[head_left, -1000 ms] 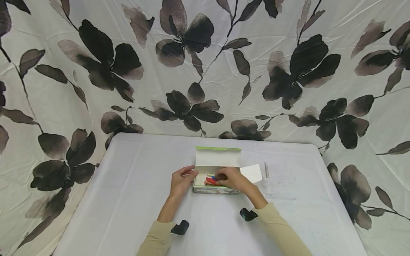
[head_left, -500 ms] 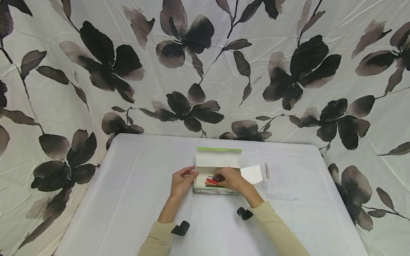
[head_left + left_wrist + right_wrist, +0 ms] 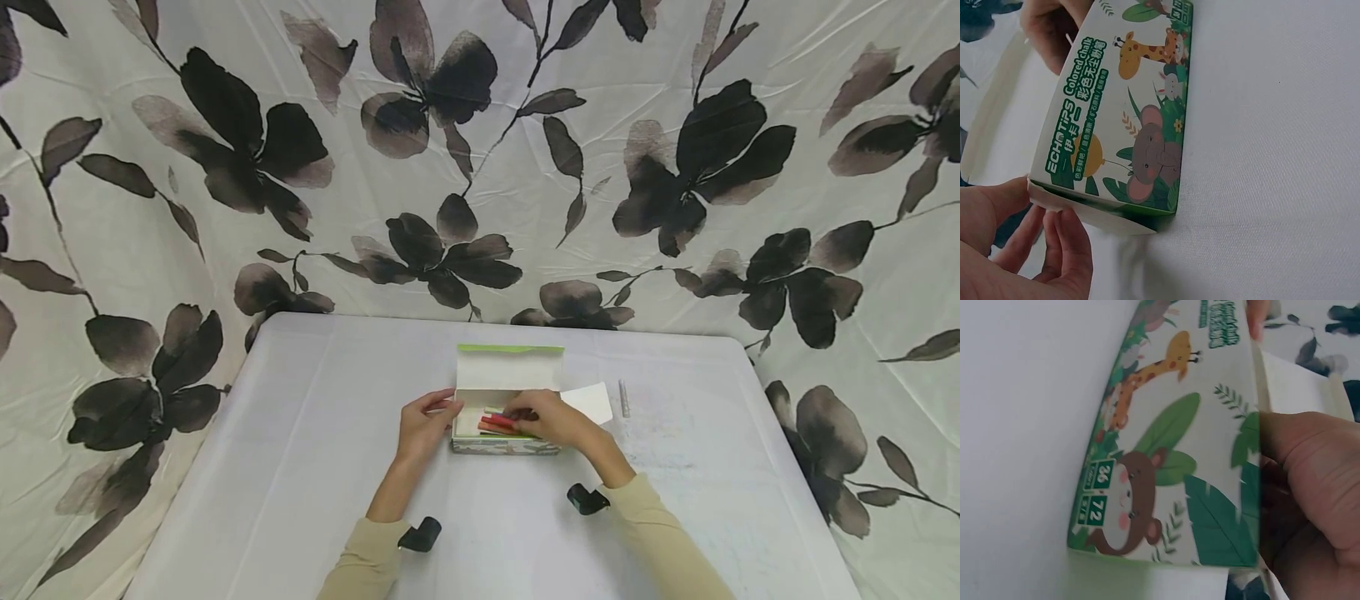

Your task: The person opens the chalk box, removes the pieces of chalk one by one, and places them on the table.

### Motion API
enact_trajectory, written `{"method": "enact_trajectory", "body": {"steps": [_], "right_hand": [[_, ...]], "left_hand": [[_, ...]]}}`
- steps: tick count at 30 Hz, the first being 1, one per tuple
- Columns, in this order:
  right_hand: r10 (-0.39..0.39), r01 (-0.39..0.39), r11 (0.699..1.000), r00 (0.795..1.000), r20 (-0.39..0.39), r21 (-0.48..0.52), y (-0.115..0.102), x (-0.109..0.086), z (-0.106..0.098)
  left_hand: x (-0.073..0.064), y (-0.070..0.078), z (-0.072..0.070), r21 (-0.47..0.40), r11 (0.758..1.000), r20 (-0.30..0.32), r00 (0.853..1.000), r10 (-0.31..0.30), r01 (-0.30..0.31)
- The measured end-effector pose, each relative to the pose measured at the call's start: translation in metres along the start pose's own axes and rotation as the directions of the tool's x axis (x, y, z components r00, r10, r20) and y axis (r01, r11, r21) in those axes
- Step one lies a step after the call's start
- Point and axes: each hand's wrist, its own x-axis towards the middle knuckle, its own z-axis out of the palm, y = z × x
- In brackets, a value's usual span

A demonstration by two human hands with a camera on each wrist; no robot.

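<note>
A chalk box point(image 3: 506, 447), labelled "Colored chalk" in the left wrist view, lies with its lid point(image 3: 510, 368) raised. Several chalk sticks point(image 3: 495, 423), red and orange among them, show inside. At the box's left end, my left hand point(image 3: 424, 427) pinches the end flap point(image 3: 1094, 215) between thumb and fingers. My right hand point(image 3: 551, 418) reaches in from the right, fingers curled and thumb at a red chalk stick; its fingertips are partly hidden. In the right wrist view the box wall point(image 3: 1166, 444) covers the fingertips.
A white side flap point(image 3: 588, 403) sticks out at the box's right end. Right of it a thin clear-looking stick point(image 3: 624, 399) lies on the white-covered table point(image 3: 322, 467). Floral cloth point(image 3: 450, 167) hangs behind the table.
My right hand shifts slightly inside the box, and its wrist swings a little right. Blue chalk seen beside its fingers earlier is out of sight. My left hand stays at the flap.
</note>
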Motion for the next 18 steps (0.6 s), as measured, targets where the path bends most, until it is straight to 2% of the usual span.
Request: {"method": "enact_trajectory", "body": {"steps": [5,11,18], "right_hand": [[0.003,-0.002,0.997,1.0,-0.019,0.073,0.0,-0.008,-0.013],[0.049,-0.032,0.984,0.994,-0.093,0.174,0.002,-0.018,-0.028],[0.139,-0.072,0.942,0.973,-0.184,0.329,0.006,-0.029,-0.046]], "left_hand": [[0.0,0.001,-0.001,0.024,0.999,0.006,1.0,-0.021,0.021],[0.0,0.001,-0.001,0.042,0.999,-0.002,1.0,-0.02,0.02],[-0.001,0.001,0.0,0.04,0.999,0.003,1.0,-0.015,0.015]]}}
